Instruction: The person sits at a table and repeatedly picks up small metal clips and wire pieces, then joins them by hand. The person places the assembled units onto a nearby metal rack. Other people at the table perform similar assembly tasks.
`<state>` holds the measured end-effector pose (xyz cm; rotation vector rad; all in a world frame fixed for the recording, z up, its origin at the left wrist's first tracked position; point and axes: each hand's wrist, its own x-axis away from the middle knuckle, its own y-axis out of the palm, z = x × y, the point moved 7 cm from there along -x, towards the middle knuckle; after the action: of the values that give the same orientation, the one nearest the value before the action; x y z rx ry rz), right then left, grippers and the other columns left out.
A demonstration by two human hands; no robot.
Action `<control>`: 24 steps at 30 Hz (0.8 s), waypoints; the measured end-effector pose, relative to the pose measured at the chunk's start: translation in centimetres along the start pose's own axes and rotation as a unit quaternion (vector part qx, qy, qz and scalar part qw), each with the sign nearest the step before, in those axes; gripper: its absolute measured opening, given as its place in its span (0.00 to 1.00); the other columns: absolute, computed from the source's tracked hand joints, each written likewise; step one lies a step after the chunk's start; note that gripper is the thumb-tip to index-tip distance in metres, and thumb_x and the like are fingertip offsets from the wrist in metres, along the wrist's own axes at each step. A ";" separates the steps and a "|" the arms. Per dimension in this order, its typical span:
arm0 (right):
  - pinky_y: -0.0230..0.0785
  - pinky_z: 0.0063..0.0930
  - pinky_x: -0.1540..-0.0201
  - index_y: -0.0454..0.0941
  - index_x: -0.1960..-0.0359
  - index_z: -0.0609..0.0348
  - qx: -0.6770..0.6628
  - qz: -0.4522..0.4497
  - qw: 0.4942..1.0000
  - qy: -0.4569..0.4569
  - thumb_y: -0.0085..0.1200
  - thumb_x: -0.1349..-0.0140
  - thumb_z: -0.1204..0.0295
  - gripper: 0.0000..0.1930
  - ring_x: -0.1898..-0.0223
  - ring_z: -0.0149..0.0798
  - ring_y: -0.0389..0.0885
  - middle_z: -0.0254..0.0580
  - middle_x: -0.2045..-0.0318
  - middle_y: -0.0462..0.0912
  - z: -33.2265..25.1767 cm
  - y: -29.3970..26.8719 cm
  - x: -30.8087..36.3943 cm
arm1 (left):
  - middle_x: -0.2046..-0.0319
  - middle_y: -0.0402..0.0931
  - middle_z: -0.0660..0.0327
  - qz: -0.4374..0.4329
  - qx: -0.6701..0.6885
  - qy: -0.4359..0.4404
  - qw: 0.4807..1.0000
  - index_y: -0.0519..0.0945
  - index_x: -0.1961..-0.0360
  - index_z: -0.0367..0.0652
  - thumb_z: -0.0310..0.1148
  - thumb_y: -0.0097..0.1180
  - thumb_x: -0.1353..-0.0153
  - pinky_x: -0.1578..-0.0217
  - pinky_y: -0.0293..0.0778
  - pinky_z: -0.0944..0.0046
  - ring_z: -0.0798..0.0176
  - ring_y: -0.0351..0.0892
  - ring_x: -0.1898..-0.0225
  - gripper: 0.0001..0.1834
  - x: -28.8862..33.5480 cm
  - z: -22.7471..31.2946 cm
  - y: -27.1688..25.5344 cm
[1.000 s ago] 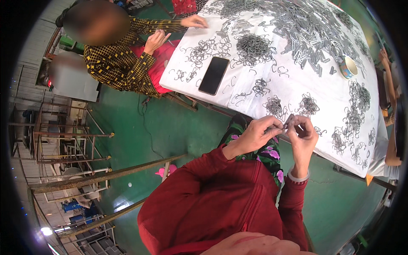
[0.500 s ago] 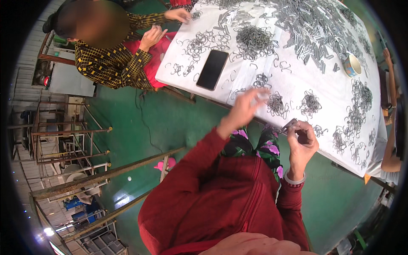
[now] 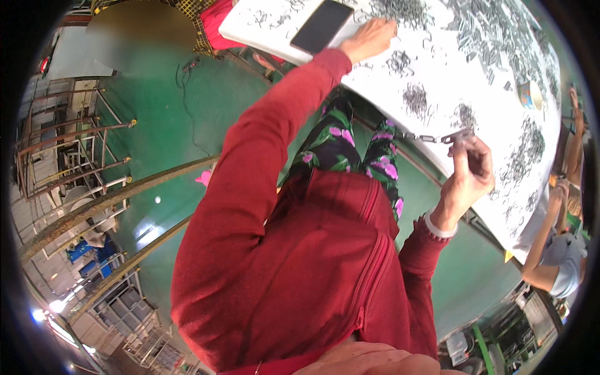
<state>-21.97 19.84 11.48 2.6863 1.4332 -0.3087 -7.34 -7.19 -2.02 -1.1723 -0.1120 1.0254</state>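
My right hand (image 3: 470,170) pinches a short grey metal piece (image 3: 458,135) between thumb and fingertips above the table's near edge. A few linked metal pieces (image 3: 426,138) trail from it to the left. My left hand (image 3: 372,40) reaches over the white table, palm down with fingers stretched forward, beside the large pile of thin bent wire hooks (image 3: 403,9). Whether its fingertips touch a hook is too small to tell. Smaller piles of hooks (image 3: 415,97) lie between my hands, and another pile (image 3: 464,115) is just beyond my right hand.
A black phone (image 3: 322,26) lies left of my left hand. Flat grey metal pieces (image 3: 484,37) spread across the far table, near a patterned cup (image 3: 530,95). One person (image 3: 203,28) sits at the far left; another person's arms (image 3: 550,231) show at the right. Wooden rails (image 3: 119,189) stand left.
My left hand has moved forward over the table toward the large hook pile. My right hand has shifted right and slightly up with the metal piece. The whole view has shifted.
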 end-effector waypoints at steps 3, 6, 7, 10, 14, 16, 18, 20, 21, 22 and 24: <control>0.70 0.18 0.62 0.78 0.65 0.64 -0.037 -0.012 0.999 -0.009 0.57 0.48 0.88 0.09 0.69 0.25 0.77 0.37 0.71 0.81 0.4 0.2 0.4 | 0.70 0.79 0.49 0.043 0.092 -0.027 0.994 0.79 0.62 0.35 0.28 0.49 0.40 0.63 0.74 0.55 0.50 0.79 0.66 0.09 0.6 4.1 -3.8; 0.71 0.19 0.61 0.78 0.63 0.65 -0.036 -0.013 0.999 0.000 0.57 0.48 0.87 0.11 0.69 0.25 0.78 0.37 0.71 0.81 0.7 0.7 0.5 | 0.69 0.80 0.53 -0.020 0.251 -0.136 0.958 0.80 0.62 0.34 0.30 0.53 0.40 0.66 0.76 0.63 0.62 0.81 0.69 0.10 2.1 6.9 -5.4; 0.71 0.19 0.60 0.78 0.62 0.65 -0.043 -0.017 0.999 0.008 0.58 0.48 0.87 0.12 0.68 0.25 0.78 0.37 0.71 0.81 1.0 0.8 0.7 | 0.69 0.80 0.57 -0.030 0.340 -0.168 0.925 0.80 0.61 0.34 0.30 0.57 0.41 0.68 0.77 0.69 0.68 0.80 0.71 0.11 2.6 8.5 -6.5; 0.70 0.18 0.60 0.76 0.56 0.65 -0.050 -0.017 0.998 0.021 0.57 0.47 0.87 0.15 0.68 0.24 0.77 0.35 0.71 0.81 2.0 1.2 1.0 | 0.69 0.80 0.59 -0.055 0.526 -0.173 0.831 0.79 0.60 0.34 0.27 0.58 0.42 0.63 0.77 0.68 0.67 0.80 0.67 0.10 4.2 12.1 -8.3; 0.67 0.16 0.64 0.74 0.51 0.65 -0.056 -0.024 0.998 0.029 0.56 0.46 0.86 0.19 0.70 0.22 0.75 0.33 0.73 0.80 1.9 1.5 1.1 | 0.63 0.79 0.61 -0.080 0.540 -0.077 0.834 0.79 0.63 0.34 0.28 0.59 0.43 0.56 0.74 0.68 0.69 0.77 0.60 0.09 6.0 17.6 -10.6; 0.67 0.16 0.64 0.74 0.50 0.65 -0.064 -0.022 0.997 0.025 0.56 0.46 0.86 0.20 0.71 0.22 0.74 0.32 0.73 0.80 1.7 1.5 1.1 | 0.63 0.78 0.63 -0.048 0.478 -0.001 0.877 0.79 0.66 0.37 0.29 0.60 0.44 0.57 0.74 0.68 0.68 0.77 0.61 0.07 6.4 19.3 -11.1; 0.66 0.15 0.65 0.74 0.49 0.65 -0.075 -0.019 0.997 0.020 0.57 0.47 0.86 0.21 0.72 0.21 0.73 0.31 0.74 0.79 1.3 1.7 1.1 | 0.63 0.77 0.63 0.009 0.413 0.055 0.909 0.79 0.67 0.39 0.29 0.61 0.45 0.58 0.74 0.67 0.67 0.77 0.61 0.07 6.3 19.8 -11.2; 0.66 0.15 0.65 0.74 0.49 0.65 -0.081 -0.012 0.997 0.009 0.57 0.47 0.86 0.21 0.72 0.21 0.73 0.31 0.75 0.79 0.6 1.9 1.1 | 0.64 0.77 0.63 0.056 0.362 0.088 0.926 0.79 0.68 0.41 0.29 0.61 0.46 0.59 0.74 0.67 0.66 0.77 0.61 0.06 6.6 20.4 -11.6; 0.66 0.15 0.65 0.75 0.50 0.65 -0.075 -0.004 0.997 0.002 0.58 0.47 0.85 0.20 0.72 0.20 0.73 0.30 0.75 0.79 0.4 1.9 1.2 | 0.64 0.77 0.62 0.074 0.346 0.092 0.931 0.79 0.68 0.41 0.29 0.62 0.47 0.60 0.73 0.66 0.65 0.77 0.61 0.06 6.7 20.8 -11.9; 0.66 0.15 0.65 0.75 0.51 0.64 -0.078 0.007 0.997 -0.002 0.58 0.47 0.85 0.20 0.72 0.20 0.73 0.30 0.75 0.79 0.3 1.8 1.3 | 0.64 0.77 0.62 0.090 0.328 0.099 0.935 0.79 0.68 0.41 0.29 0.62 0.47 0.60 0.73 0.66 0.64 0.77 0.61 0.06 6.7 21.1 -12.3; 0.66 0.14 0.65 0.76 0.51 0.64 -0.083 0.027 0.996 -0.012 0.58 0.47 0.85 0.19 0.72 0.20 0.73 0.30 0.75 0.79 0.2 1.7 1.5 | 0.65 0.77 0.61 0.095 0.347 0.082 0.930 0.79 0.68 0.41 0.29 0.62 0.48 0.60 0.73 0.65 0.63 0.77 0.62 0.07 6.9 21.4 -12.4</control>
<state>-19.74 20.08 10.89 2.5745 1.3134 -0.2061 -7.95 12.57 14.29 -0.6155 0.4748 1.0101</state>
